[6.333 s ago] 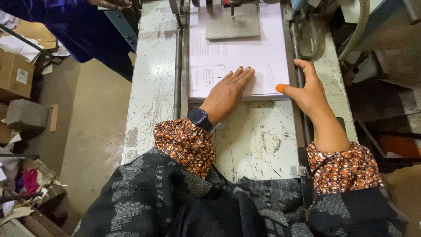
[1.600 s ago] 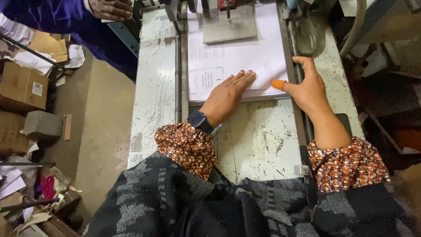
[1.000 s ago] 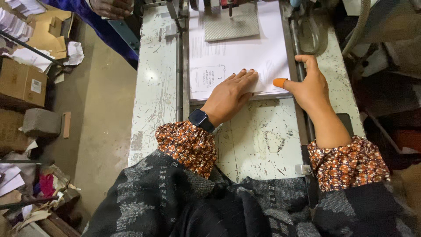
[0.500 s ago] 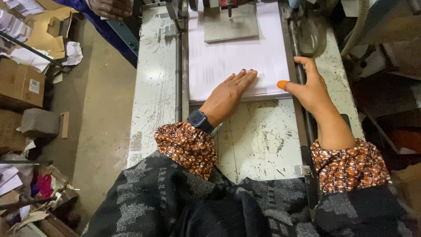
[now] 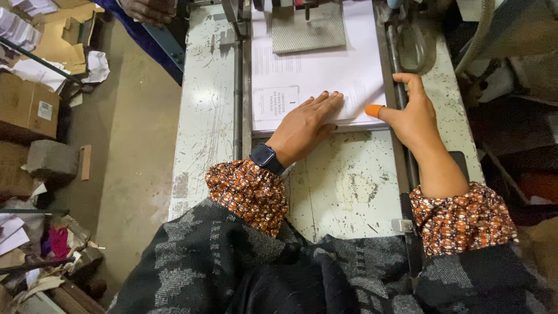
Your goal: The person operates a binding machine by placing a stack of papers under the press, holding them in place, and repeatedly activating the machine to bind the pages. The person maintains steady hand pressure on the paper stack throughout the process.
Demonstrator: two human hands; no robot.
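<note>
Fingers [image 5: 328, 100] of the left hand [image 5: 305, 125] lie flat and close together, pressing on the near edge of the thick white stack of printed paper sheets [image 5: 317, 70]. The right hand [image 5: 414, 113] rests open at the stack's right edge, its thumb in an orange rubber cap [image 5: 374, 110] touching the paper's corner. The stack lies on the worn, scratched pale metal machine table [image 5: 343, 186], under a grey metal clamp plate [image 5: 307, 28]. A black smartwatch [image 5: 266, 158] sits on the left wrist.
</note>
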